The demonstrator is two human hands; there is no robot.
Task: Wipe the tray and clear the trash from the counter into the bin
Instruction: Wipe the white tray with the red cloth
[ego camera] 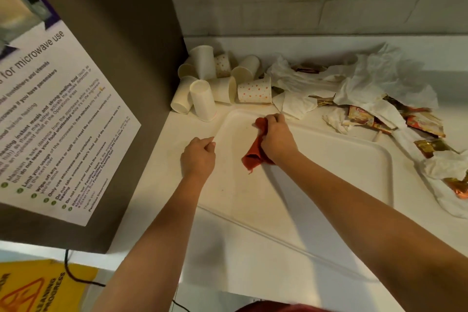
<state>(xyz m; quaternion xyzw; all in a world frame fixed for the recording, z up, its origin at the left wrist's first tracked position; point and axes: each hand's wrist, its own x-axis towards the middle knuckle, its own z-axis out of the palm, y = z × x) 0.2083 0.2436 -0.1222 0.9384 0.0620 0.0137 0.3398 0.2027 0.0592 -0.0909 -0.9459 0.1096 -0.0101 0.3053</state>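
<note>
Partly hidden — cloth (254, 152) under right hand (277, 140)

Warm, yellowish indoor light from overhead — fairly bright on the white counter (253, 261), no harsh glare. Both forearms throw soft shadows across the tray (329, 159) and counter. Wide-angle lens bends the edges a lot, so the microwave notice (50, 109) leans. Slightly soft overall — the yellow cleaning sign (38, 289) is blurry.
</note>
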